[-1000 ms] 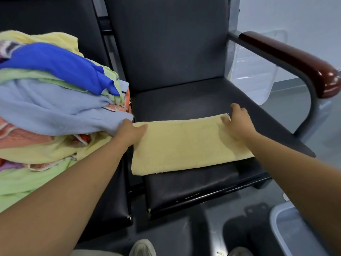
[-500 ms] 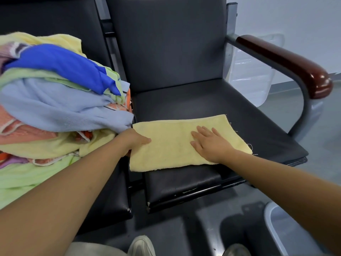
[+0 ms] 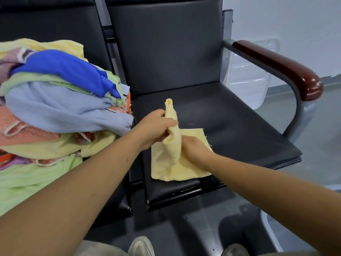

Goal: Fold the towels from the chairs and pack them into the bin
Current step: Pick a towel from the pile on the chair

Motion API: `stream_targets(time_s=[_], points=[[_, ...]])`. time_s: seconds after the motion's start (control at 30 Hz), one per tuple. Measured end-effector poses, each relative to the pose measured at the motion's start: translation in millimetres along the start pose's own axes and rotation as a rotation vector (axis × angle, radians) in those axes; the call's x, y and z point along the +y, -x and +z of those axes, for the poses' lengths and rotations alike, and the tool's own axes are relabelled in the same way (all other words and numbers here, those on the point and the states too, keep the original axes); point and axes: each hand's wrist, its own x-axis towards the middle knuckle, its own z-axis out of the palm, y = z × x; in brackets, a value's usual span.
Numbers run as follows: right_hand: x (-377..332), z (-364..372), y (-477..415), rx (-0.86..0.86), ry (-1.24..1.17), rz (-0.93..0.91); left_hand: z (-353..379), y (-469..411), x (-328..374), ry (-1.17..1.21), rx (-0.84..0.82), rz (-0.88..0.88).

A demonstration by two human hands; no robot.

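Pale yellow terry towel: on front edge of black padded chair seat, one end lifted upright.
Left hand: clamped on the lifted end.
Right hand: pressed on the towel, fingers hidden; grip impossible to tell.
Heap of mixed coloured towels: at 9 o'clock, cut off.
Clear plastic bin: at 5 o'clock, mostly out of frame.

The left hand grips a raised fold of the yellow towel. The right hand presses the towel flat on the black seat. A towel pile covers the adjacent left chair. A bin corner shows lower right.
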Motion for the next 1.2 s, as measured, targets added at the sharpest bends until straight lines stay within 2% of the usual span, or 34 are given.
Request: stream_targets(time_s=[0.07,0.1,0.17,0.23,0.3,0.43,0.5,0.63,0.77,0.87,0.97,1.07,1.13,1.2], points=[[-2,-10,-3,-0.004,-0.585,0.088,16,2,3,-0.026,-0.049,0.018],[3,-18,-7,0.003,-0.784,0.126,22,2,3,-0.032,-0.087,0.013],[10,-35,-11,0.044,-0.893,0.220,32,2,1,-0.033,-0.185,-0.003],[12,-45,-11,0.098,-0.737,0.300,33,0,-4,-0.141,-0.205,0.013],[14,-47,-12,0.182,-0.471,0.326,28,-3,-10,-0.242,-0.154,0.027],[5,-53,-14,0.339,0.131,0.108,13,-8,-23,-0.437,0.007,0.014],[-1,-58,-10,0.365,0.278,0.064,7,-11,-30,-0.508,0.070,-0.029],[6,-59,-3,0.295,0.508,0.223,2,-12,-43,-0.616,0.122,-0.203],[7,-53,0,0.310,0.722,0.311,6,-20,-49,-0.469,0.175,-0.251],[8,-52,0,0.244,0.805,0.315,16,-21,-46,-0.420,0.148,-0.302],[10,-57,-1,0.251,0.658,0.295,26,-18,-44,-0.252,0.083,-0.346],[3,-65,7,0.243,0.443,0.334,36,-13,-37,0.174,-0.015,-0.387],[-3,-73,13,0.222,0.158,0.369,46,-6,-24,0.373,-0.061,-0.370],[-7,-88,21,0.191,-0.195,0.365,57,-4,-12,0.460,-0.081,-0.314]])
